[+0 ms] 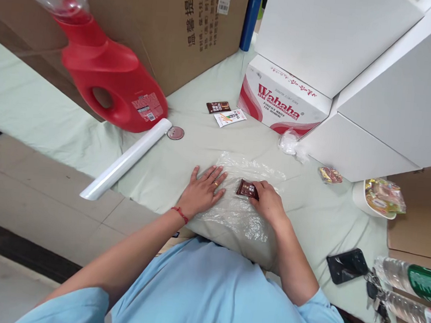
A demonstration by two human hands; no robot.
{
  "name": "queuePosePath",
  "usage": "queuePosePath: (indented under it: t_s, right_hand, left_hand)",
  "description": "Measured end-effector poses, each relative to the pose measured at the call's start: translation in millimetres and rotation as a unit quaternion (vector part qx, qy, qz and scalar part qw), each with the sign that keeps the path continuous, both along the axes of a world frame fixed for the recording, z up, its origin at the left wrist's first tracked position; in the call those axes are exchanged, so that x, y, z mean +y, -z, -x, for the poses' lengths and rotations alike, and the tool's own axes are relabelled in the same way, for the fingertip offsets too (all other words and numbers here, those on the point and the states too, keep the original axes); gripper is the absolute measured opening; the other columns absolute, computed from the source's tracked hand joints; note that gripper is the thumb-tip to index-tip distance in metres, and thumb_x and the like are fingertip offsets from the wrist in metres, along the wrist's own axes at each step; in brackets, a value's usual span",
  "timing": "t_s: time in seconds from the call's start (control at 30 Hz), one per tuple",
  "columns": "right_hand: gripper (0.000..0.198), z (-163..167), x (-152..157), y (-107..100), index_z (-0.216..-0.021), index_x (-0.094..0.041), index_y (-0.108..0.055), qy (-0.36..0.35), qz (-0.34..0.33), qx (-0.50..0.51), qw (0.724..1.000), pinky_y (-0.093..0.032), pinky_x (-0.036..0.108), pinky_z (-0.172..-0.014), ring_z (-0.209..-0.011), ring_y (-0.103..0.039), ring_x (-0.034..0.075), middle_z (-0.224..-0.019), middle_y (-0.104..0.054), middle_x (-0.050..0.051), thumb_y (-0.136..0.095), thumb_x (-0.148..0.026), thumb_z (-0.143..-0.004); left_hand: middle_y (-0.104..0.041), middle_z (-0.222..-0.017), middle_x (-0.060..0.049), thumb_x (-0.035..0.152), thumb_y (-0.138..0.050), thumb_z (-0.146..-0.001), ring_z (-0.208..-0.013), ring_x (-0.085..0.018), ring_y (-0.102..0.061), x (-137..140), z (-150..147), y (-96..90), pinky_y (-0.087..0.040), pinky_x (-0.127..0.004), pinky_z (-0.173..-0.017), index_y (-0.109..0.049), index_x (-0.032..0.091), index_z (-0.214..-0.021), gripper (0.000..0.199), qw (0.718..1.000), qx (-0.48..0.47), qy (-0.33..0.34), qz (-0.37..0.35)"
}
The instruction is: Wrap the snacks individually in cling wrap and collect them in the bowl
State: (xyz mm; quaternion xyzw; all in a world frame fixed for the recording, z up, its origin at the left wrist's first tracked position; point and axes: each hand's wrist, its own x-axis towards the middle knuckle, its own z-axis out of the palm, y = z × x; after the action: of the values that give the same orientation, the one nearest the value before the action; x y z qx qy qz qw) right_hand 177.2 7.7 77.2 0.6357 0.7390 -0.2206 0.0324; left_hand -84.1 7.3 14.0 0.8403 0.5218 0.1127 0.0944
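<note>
A sheet of clear plastic wrap [230, 210] lies wrinkled on the pale green cloth in front of me. My left hand [202, 190] rests flat on its left part, fingers spread, with a ring on one finger. In my right hand [267, 198] is a small dark brown snack packet [247, 188], gripped at its right end over the middle of the wrap. Whether the packet touches the wrap I cannot tell. Farther back lie another brown packet [217, 107] and a white snack packet [230, 118], one beside the other.
A white roll [125, 159] lies at left by a red detergent bottle [113, 77] and a round pinkish disc [175, 133]. Behind stands a Wahaha carton [281, 99]. On the right are a snack bowl [361, 197], a black phone [347, 266], keys [377, 294] and bottles [412, 279].
</note>
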Motion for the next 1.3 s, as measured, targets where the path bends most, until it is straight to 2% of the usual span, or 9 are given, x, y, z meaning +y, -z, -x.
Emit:
queuePosePath:
  t_s: [0.3, 0.47, 0.57, 0.73, 0.9, 0.97, 1.03, 1.2, 1.3]
  right_hand:
    - [0.048, 14, 4, -7, -0.139, -0.024, -0.063, -0.01, -0.013, -0.008, 1.0, -0.05, 0.034, -0.087, -0.117, -0.062, 0.029, -0.126, -0.065, 0.012, -0.068, -0.022, -0.091]
    - [0.06, 12, -1, 7, -0.148, -0.024, -0.057, 0.01, -0.02, 0.041, 0.999, -0.054, 0.038, -0.097, -0.123, -0.064, 0.03, -0.146, -0.057, 0.013, -0.072, -0.022, -0.09]
    - [0.06, -5, -18, 17, -0.152, -0.026, -0.054, 0.025, -0.068, 0.114, 0.991, -0.054, 0.043, -0.105, -0.128, -0.063, 0.029, -0.153, -0.051, 0.014, -0.07, -0.028, -0.094]
    - [0.043, -33, -72, 39, -0.144, -0.023, -0.059, 0.007, -0.173, 0.214, 0.961, -0.052, 0.047, -0.113, -0.139, -0.056, 0.028, -0.146, -0.057, 0.016, -0.058, -0.039, -0.104]
    - [0.032, -49, -104, 47, -0.125, -0.022, -0.068, 0.134, -0.223, 0.214, 0.941, -0.06, 0.042, -0.094, -0.111, -0.068, 0.025, -0.128, -0.067, 0.015, -0.05, -0.041, -0.107]
    - [0.032, -50, -99, 41, -0.114, -0.022, -0.071, 0.174, -0.219, 0.202, 0.938, -0.059, 0.04, -0.089, -0.099, -0.069, 0.023, -0.113, -0.071, 0.012, -0.045, -0.04, -0.108]
    - [0.034, -47, -86, 32, -0.111, -0.022, -0.072, 0.164, -0.208, 0.185, 0.946, -0.058, 0.04, -0.09, -0.1, -0.067, 0.024, -0.107, -0.072, 0.011, -0.043, -0.038, -0.109]
    - [0.048, -19, -44, 17, -0.143, -0.023, -0.064, 0.063, -0.172, 0.108, 0.977, -0.05, 0.049, -0.109, -0.127, -0.054, 0.033, -0.141, -0.063, 0.015, -0.064, -0.044, -0.1]
    - [0.056, -2, -28, 15, -0.148, -0.022, -0.06, 0.021, -0.117, 0.059, 0.991, -0.047, 0.049, -0.11, -0.125, -0.05, 0.034, -0.145, -0.06, 0.014, -0.072, -0.035, -0.094]
  left_hand:
    - [-0.039, -0.173, -0.009, 0.047, -0.037, -0.11, -0.16, -0.032, -0.036, -1, -1, 1.2, -0.007, -0.068, -0.132, -0.039, 0.03, -0.167, 0.06, 1.0, 0.001, -0.001, -0.003]
    - [-0.038, -0.173, -0.008, 0.048, -0.036, -0.11, -0.161, -0.031, -0.035, 0, 1, 3.8, -0.009, -0.068, -0.132, -0.038, 0.031, -0.167, 0.06, 1.0, 0.003, 0.004, 0.0]
    - [-0.037, -0.173, -0.009, 0.05, -0.034, -0.11, -0.161, -0.031, -0.034, 0, 3, 5.7, -0.009, -0.068, -0.131, -0.035, 0.031, -0.168, 0.061, 1.0, -0.001, 0.005, 0.001]
    - [-0.037, -0.173, -0.009, 0.05, -0.032, -0.111, -0.162, -0.03, -0.033, 0, 4, 6.4, -0.008, -0.068, -0.132, -0.036, 0.027, -0.168, 0.062, 1.0, -0.005, 0.005, 0.005]
    - [-0.038, -0.173, -0.009, 0.049, -0.032, -0.111, -0.161, -0.029, -0.034, 0, 5, 4.7, -0.007, -0.066, -0.132, -0.041, 0.029, -0.166, 0.059, 1.0, -0.007, 0.008, 0.002]
    - [-0.038, -0.173, -0.009, 0.048, -0.033, -0.111, -0.161, -0.03, -0.035, 0, 5, 4.7, -0.006, -0.066, -0.132, -0.042, 0.03, -0.165, 0.058, 1.0, -0.01, 0.008, -0.001]
    - [-0.038, -0.173, -0.01, 0.047, -0.033, -0.11, -0.16, -0.03, -0.036, 0, 5, 5.0, -0.006, -0.067, -0.132, -0.042, 0.03, -0.165, 0.058, 1.0, -0.016, 0.006, -0.003]
    - [-0.04, -0.172, -0.009, 0.047, -0.034, -0.11, -0.16, -0.031, -0.037, 0, 3, 5.3, -0.008, -0.068, -0.131, -0.04, 0.032, -0.166, 0.059, 1.0, -0.023, 0.004, -0.002]
    - [-0.04, -0.172, -0.009, 0.048, -0.034, -0.11, -0.16, -0.03, -0.036, 0, 3, 4.6, -0.008, -0.066, -0.132, -0.041, 0.032, -0.165, 0.058, 1.0, -0.014, 0.001, -0.001]
